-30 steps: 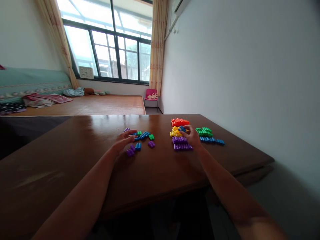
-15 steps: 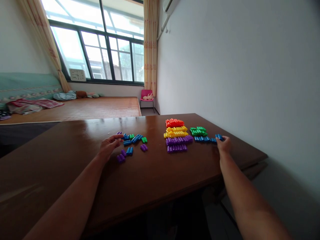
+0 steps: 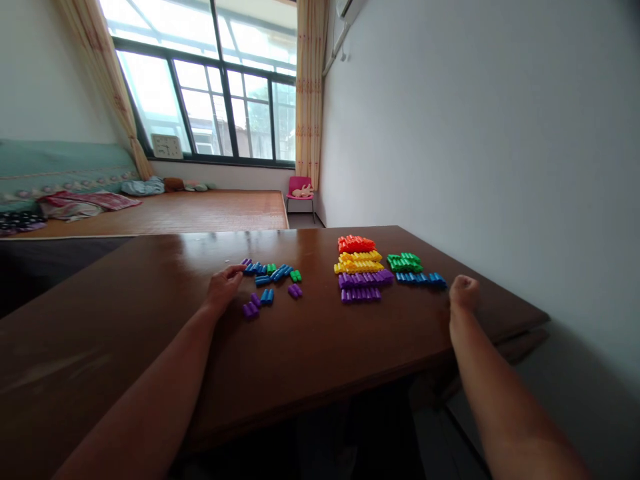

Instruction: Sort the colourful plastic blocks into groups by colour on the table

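My left hand [image 3: 226,285] is at the left end of a loose group of blue pieces [image 3: 256,269], its fingertips pressed together at a blue piece. Scattered around are green pieces [image 3: 296,275], purple pieces [image 3: 295,291] and a blue pair [image 3: 267,297]. Right of centre lie rows of red [image 3: 357,244], yellow [image 3: 359,262] and purple [image 3: 365,280] pieces. Beside them, green rows [image 3: 405,262] sit behind a blue row [image 3: 421,280]. My right hand [image 3: 464,292] is closed just right of that blue row, apart from it; its fingertips are hidden.
The brown table [image 3: 320,340] has its right edge near the white wall [image 3: 475,133]. Beyond it stand a bed [image 3: 215,207] with cloths and a pink chair [image 3: 301,189] below the window.
My right hand has let go of the blue pieces at the row's right end and moved slightly away, its fingers curled. The whole view has shifted a little; my left hand stays by the loose blue pieces.
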Demonstrator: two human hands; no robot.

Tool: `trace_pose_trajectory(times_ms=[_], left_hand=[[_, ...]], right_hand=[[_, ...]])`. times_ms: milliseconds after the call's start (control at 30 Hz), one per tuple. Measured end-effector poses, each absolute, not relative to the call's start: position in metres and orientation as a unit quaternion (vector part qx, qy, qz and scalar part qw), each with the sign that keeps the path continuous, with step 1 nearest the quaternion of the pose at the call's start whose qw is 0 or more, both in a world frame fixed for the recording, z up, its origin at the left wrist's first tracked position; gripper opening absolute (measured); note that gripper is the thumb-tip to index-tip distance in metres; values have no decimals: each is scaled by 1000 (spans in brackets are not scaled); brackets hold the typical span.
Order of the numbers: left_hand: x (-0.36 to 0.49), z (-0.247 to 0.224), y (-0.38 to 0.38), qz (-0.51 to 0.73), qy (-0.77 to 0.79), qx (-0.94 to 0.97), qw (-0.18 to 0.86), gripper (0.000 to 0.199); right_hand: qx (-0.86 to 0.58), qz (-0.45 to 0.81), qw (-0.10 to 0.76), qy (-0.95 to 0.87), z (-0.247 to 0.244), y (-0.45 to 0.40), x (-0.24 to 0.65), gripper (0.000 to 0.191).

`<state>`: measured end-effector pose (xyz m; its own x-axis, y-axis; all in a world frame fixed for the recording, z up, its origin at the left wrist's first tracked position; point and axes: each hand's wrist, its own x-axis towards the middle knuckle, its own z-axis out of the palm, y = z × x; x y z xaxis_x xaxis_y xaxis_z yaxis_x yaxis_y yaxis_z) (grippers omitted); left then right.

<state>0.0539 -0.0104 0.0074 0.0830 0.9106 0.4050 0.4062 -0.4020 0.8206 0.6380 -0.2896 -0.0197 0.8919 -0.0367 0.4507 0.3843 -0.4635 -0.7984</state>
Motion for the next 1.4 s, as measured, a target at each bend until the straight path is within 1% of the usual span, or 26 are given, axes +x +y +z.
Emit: trace_pose_trajectory(times_ms=[100, 233, 333, 433, 500, 567, 633, 700, 767, 800, 867, 933, 967, 1033, 1100, 1167, 1333, 1400], left_hand=[[55, 5, -12, 413, 496, 738, 196, 37], [61, -1, -16, 337, 457, 806, 168, 39], [64, -3, -19, 291, 447, 833, 150, 35], [65, -4, -20, 277, 437, 840, 163, 29], [65, -4, -20, 285, 438, 833, 182, 28], [67, -6, -18, 298, 441, 822, 202, 33], [70, -7, -17, 303, 430, 822, 218, 36], [73, -7, -17, 312, 422, 820, 229, 32], [76, -5, -20, 343, 424, 797, 261, 27], [77, -3, -23, 367, 418, 775, 299, 27], [78, 3, -30, 412, 373, 715, 424, 34], [79, 10, -40, 425, 300, 643, 562, 44], [79, 14, -46, 421, 266, 611, 615, 48], [81, 21, -56, 402, 214, 574, 680, 52], [83, 25, -64, 379, 182, 574, 703, 53], [86, 27, -69, 356, 168, 593, 702, 54], [89, 26, -74, 295, 218, 663, 653, 58], [88, 26, -72, 297, 244, 680, 625, 60]], right_hand=[[-808, -272, 506, -132, -23, -290, 635, 36], [-782, -326, 492, -200, -31, -284, 635, 37], [-773, -339, 476, -249, -35, -280, 636, 38], [-756, -351, 460, -305, -32, -273, 627, 40], [-733, -355, 449, -366, -24, -265, 607, 39], [-694, -352, 434, -454, -13, -252, 574, 37], [-646, -335, 413, -547, -1, -235, 529, 33], [-601, -294, 393, -631, 9, -217, 477, 31], [-553, -229, 376, -708, 17, -199, 423, 31], [-536, -195, 372, -733, 20, -189, 397, 31], [-513, -121, 372, -764, 23, -172, 352, 30], [-498, -47, 391, -773, 23, -156, 314, 32], [-491, -15, 405, -771, 23, -149, 299, 34], [-479, 30, 437, -761, 21, -138, 277, 42], [-474, 45, 462, -748, 18, -133, 265, 44], [-474, 47, 473, -741, 16, -133, 261, 40], [-481, 70, 468, -738, 20, -147, 275, 26], [-500, 73, 472, -722, 25, -155, 295, 26]])
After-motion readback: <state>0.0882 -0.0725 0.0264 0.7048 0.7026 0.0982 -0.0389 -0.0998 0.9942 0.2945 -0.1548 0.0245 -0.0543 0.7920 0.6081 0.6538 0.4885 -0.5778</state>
